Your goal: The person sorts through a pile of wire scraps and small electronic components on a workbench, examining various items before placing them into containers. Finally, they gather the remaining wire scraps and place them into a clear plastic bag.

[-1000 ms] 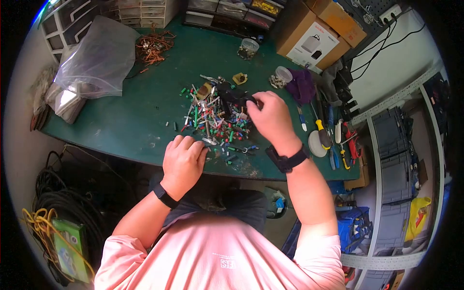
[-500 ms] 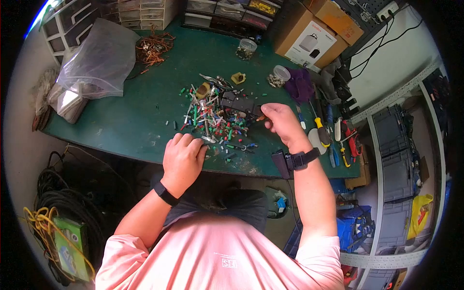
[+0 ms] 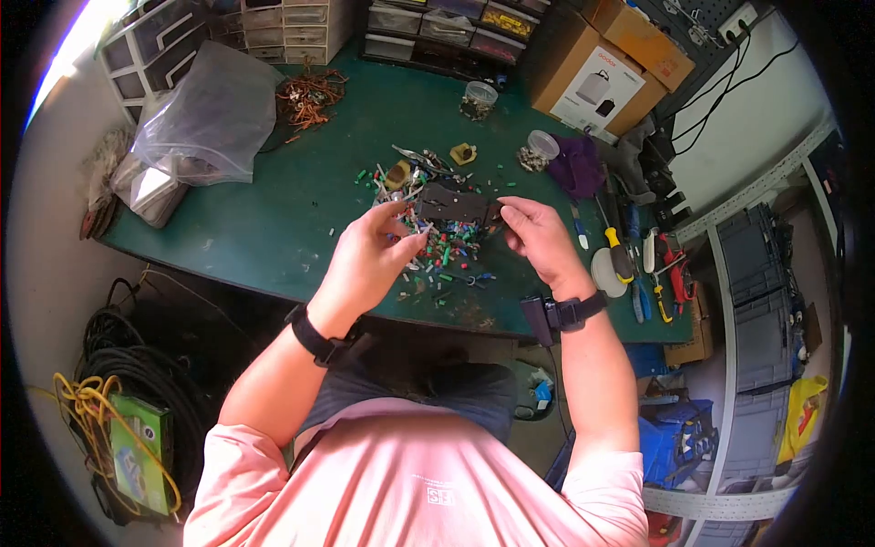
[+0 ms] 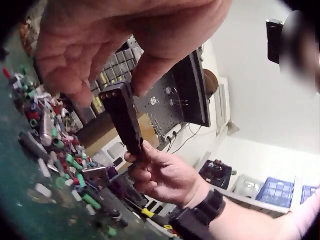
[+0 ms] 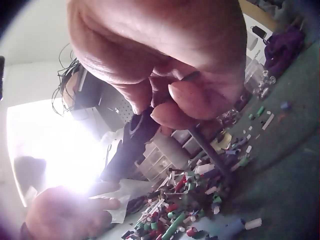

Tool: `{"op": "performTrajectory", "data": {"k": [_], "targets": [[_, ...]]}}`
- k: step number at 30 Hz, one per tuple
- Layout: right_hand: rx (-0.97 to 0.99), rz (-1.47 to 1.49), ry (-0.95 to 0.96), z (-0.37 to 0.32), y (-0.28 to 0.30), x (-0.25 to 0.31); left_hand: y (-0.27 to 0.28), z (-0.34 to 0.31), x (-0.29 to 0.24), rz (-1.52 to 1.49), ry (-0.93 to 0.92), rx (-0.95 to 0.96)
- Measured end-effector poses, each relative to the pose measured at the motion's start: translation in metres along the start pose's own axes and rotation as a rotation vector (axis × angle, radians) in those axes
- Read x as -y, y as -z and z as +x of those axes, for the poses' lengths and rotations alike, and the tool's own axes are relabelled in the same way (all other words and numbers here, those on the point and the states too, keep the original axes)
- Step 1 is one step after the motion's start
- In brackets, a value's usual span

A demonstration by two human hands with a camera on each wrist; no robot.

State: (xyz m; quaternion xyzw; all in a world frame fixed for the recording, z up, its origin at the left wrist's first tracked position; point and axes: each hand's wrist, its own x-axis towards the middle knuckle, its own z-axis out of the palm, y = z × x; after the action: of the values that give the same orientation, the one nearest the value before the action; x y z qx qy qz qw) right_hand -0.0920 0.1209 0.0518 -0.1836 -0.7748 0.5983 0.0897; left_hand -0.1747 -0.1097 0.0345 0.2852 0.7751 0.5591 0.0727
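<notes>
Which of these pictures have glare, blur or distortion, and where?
Head view: fisheye bending, dark round border, green table evenly lit. Left wrist view: the left hand, holding a black part, fills the top, softly blurred. Right wrist view: white glare at left washes out detail; the right hand is close and blurred.

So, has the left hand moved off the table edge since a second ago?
Yes. The left hand has lifted from the green table's near edge forward over the parts pile, and now grips the black bar.

One black strip (image 3: 453, 203); two jars (image 3: 478, 98) (clear); two boxes (image 3: 597, 87); one bag (image 3: 214, 114).
</notes>
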Motion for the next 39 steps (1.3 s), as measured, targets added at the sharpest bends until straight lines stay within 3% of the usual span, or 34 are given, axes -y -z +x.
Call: {"op": "performTrajectory", "data": {"k": [2, 3, 5, 8, 14, 32, 36, 39], "targets": [[0.01, 0.036, 0.02, -0.002, 0.0, -0.002, -0.005, 0.006, -0.002, -0.366, 0.194, 0.068], [0.012, 0.04, 0.021, -0.002, -0.001, -0.002, -0.006, 0.008, -0.003, -0.363, 0.194, 0.067], [0.044, 0.116, -0.005, -0.003, -0.003, -0.002, -0.007, 0.011, -0.005, -0.557, 0.236, 0.234], [0.098, 0.206, -0.067, -0.004, -0.003, -0.002, -0.017, 0.014, 0.002, -0.645, 0.182, 0.228], [0.134, 0.282, -0.199, 0.0, 0.0, -0.007, -0.025, 0.016, 0.002, -0.733, 0.179, 0.103], [0.237, 0.213, -0.341, 0.023, -0.008, 0.01, -0.015, 0.039, 0.016, -0.938, 0.285, 0.076], [0.266, 0.164, -0.323, 0.025, -0.015, 0.013, -0.013, 0.043, 0.028, -0.898, 0.292, 0.053], [0.182, 0.02, -0.22, 0.024, -0.026, 0.013, -0.006, 0.042, 0.026, -0.908, 0.327, 0.018]]}}
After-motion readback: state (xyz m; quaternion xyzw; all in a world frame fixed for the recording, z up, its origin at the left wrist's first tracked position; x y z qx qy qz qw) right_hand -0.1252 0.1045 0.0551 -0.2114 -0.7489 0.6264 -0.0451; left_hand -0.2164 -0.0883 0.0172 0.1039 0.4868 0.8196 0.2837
